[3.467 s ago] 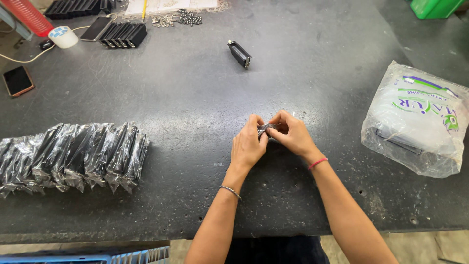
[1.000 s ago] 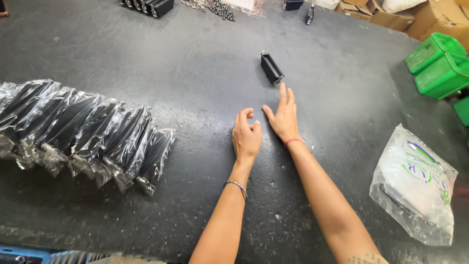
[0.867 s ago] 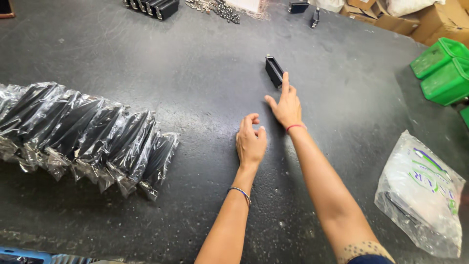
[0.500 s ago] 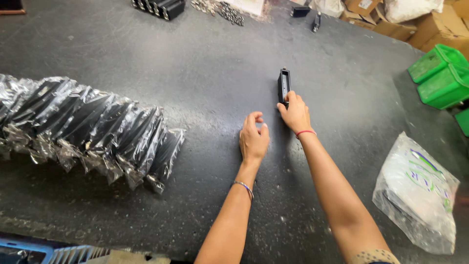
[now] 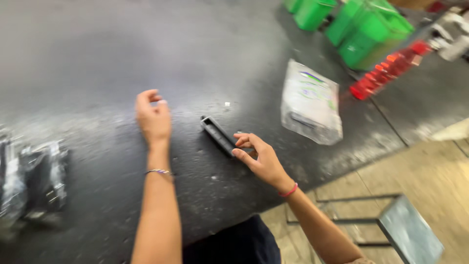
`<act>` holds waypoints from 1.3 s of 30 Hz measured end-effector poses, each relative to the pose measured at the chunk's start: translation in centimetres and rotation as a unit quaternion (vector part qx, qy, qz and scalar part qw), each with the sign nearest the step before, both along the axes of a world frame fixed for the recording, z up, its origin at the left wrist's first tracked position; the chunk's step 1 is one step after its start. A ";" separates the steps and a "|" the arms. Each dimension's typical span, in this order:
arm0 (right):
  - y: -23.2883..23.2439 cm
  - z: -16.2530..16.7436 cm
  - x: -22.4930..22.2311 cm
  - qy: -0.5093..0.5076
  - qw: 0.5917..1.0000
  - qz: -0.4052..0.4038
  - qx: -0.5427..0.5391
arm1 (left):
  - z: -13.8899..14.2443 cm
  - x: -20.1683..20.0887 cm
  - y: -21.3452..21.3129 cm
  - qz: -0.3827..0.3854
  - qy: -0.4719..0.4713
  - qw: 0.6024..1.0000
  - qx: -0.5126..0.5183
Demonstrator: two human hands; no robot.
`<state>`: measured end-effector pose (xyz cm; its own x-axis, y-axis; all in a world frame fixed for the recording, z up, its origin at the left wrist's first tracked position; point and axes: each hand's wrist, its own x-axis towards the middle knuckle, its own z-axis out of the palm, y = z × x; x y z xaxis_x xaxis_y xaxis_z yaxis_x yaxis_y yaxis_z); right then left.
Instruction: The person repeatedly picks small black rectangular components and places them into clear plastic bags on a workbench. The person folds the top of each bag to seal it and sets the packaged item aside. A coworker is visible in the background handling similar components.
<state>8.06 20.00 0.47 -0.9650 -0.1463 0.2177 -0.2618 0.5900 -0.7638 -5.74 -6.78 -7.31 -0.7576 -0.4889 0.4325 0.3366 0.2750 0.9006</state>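
Our right hand [image 5: 261,159] rests on the dark bench [image 5: 97,58] with its fingers [image 5: 243,142] pinched on the near end of a slim black rectangular part [image 5: 218,135], which lies flat and angled away from us, just inside the bench's front edge. Our left hand [image 5: 153,117] sits apart from it, farther left, its fingers loosely curled and holding nothing that we can make out; whether something tiny hides in the curl we cannot tell. A clear plastic bag with printing [image 5: 311,102] lies well off to the right, with green bins [image 5: 361,27] and a red object [image 5: 388,68] beyond it, and a blurred cluster of wrapped black pieces [image 5: 36,178] sits at the far left. We judge the grip a light one, only on the tip of the part, so it could pivot or slip if lifted. It also lies close to the edge, where a careless drag could send it to the floor.
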 end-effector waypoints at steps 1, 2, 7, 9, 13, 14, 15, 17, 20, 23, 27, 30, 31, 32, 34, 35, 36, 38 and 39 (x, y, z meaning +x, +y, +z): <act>1.6 -0.3 0.7 -0.016 0.999 -0.031 -0.041 | 0.1 0.1 0.4 -0.012 -0.011 1.000 0.011; 3.1 -0.8 1.1 -0.032 0.994 -0.059 -0.083 | 0.1 0.3 0.8 -0.022 -0.008 1.000 0.009; 13.3 -2.7 -1.1 0.106 0.962 -0.245 0.057 | 0.6 1.1 1.5 -0.039 0.004 0.999 -0.007; 17.0 -3.1 -2.6 0.189 0.932 -0.265 0.159 | 0.9 1.4 1.5 -0.040 -0.003 0.999 -0.013; 20.5 -3.6 -4.9 0.191 0.907 -0.275 0.255 | 1.4 1.8 1.4 -0.043 -0.011 0.999 -0.007; 20.3 -3.4 -5.2 0.234 0.888 -0.253 0.306 | 1.5 1.9 1.4 -0.044 -0.011 0.999 -0.009; 20.2 -3.2 -5.4 0.274 0.864 -0.229 0.355 | 1.5 2.0 1.4 -0.044 -0.012 0.999 -0.010; 20.0 -3.1 -5.6 0.199 0.892 -0.232 0.334 | 1.6 2.0 1.2 -0.043 -0.012 0.999 -0.015; 18.8 -2.6 -5.0 0.151 0.901 -0.250 0.322 | 1.7 1.9 1.2 -0.042 -0.009 0.999 -0.027; 18.3 -2.1 -4.4 0.143 0.902 -0.265 0.309 | 1.6 2.0 1.4 -0.047 -0.005 0.999 -0.027; 19.0 -2.5 -5.1 0.135 0.925 -0.287 0.211 | 1.5 2.3 1.5 -0.050 -0.011 0.998 -0.020; 20.0 -2.7 -6.4 0.254 0.870 -0.312 0.285 | 1.7 2.4 1.6 -0.048 -0.010 0.999 -0.023; 20.4 -2.6 -6.7 0.257 0.868 -0.307 0.294 | 1.7 2.4 1.5 -0.047 -0.008 0.999 -0.026; 20.6 -2.4 -6.9 0.260 0.866 -0.302 0.303 | 1.9 2.4 1.5 -0.046 -0.009 0.999 -0.027; 20.6 -2.1 -7.6 0.230 0.869 -0.319 0.299 | 2.0 2.4 1.6 -0.046 -0.012 0.998 -0.029; 20.3 -1.8 -8.0 0.197 0.873 -0.341 0.286 | 2.0 2.4 1.6 -0.047 -0.013 0.998 -0.031; 20.2 -1.6 -8.3 0.164 0.876 -0.362 0.273 | 2.1 2.4 1.7 -0.049 -0.015 0.998 -0.033; 19.8 -1.2 -8.6 0.117 0.883 -0.384 0.241 | 2.1 2.5 1.7 -0.052 -0.021 0.998 -0.030; 19.6 -0.9 -8.8 0.095 0.886 -0.394 0.224 | 2.1 2.5 1.7 -0.052 -0.024 0.998 -0.026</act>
